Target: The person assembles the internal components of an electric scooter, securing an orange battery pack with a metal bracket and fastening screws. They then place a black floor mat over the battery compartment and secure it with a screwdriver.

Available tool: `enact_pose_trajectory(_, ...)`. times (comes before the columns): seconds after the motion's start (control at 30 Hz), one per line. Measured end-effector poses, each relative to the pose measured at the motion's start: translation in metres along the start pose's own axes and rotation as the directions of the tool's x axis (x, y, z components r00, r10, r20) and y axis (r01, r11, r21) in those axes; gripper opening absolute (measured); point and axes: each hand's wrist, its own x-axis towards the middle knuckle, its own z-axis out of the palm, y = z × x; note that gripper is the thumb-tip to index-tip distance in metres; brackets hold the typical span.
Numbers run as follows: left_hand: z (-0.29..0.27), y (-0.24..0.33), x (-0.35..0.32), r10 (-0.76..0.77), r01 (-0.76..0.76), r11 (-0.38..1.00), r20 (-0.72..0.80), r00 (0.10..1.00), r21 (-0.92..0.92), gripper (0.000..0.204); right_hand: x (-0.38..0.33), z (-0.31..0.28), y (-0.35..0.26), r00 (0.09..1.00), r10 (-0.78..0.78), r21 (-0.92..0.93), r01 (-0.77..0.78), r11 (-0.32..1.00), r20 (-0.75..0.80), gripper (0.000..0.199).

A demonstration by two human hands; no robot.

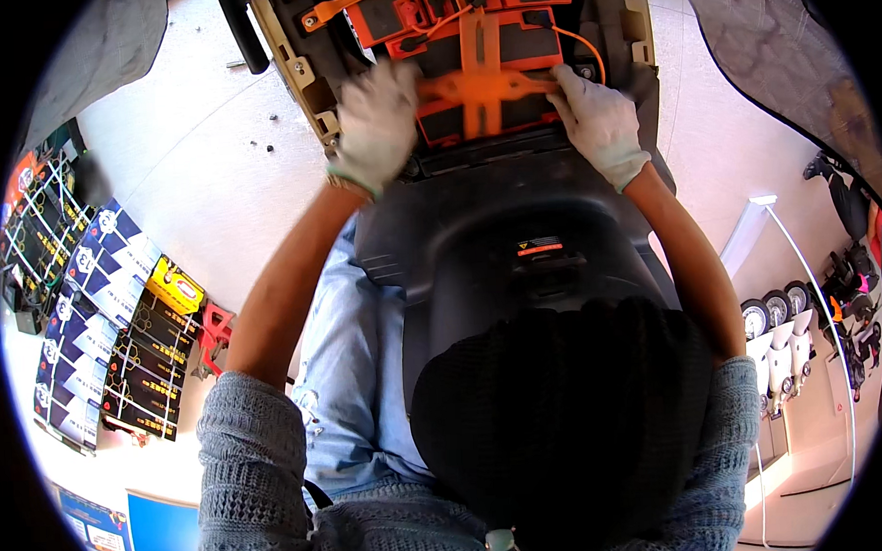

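Observation:
Both my hands wear pale work gloves and reach into an open compartment of orange-and-black batteries (pixel 530 47). An orange cross-shaped strap (pixel 483 85) lies over the batteries, its crossbar smeared by motion. My left hand (pixel 373 122), also blurred, is closed at the strap's left end. The right end is pinched between the thumb and fingers of my right hand (pixel 599 122). Orange cables (pixel 581 45) with black connectors run across the batteries' tops. Directly below the compartment is a black plastic seat-like cover (pixel 516 210) with a small warning label.
Tan metal frame rails (pixel 303 71) flank the compartment. Stacked printed cartons (pixel 92 288) and a yellow box (pixel 175 285) stand at left. Small dark bits (pixel 269 147) lie on the pale floor. At right are small wheels (pixel 774 308) and a white cable (pixel 821 301).

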Motion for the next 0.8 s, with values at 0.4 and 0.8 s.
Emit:
enact_pose_trajectory(0.4, -0.182, -0.002, 0.086, 0.730, -0.737, 0.675, -0.153, 0.666, 0.014, 0.014, 0.059, -0.074, -0.010, 0.973, 0.218, 0.776, -0.198, 0.599, 0.079, 0.038)
enact_pose_trajectory(0.8, -0.128, 0.008, 0.038, 0.110, -0.272, 0.864, -0.367, 0.924, -0.425, 0.040, 0.016, -0.056, -0.046, 0.833, -0.026, 0.711, -0.487, -0.507, 0.553, 0.032)
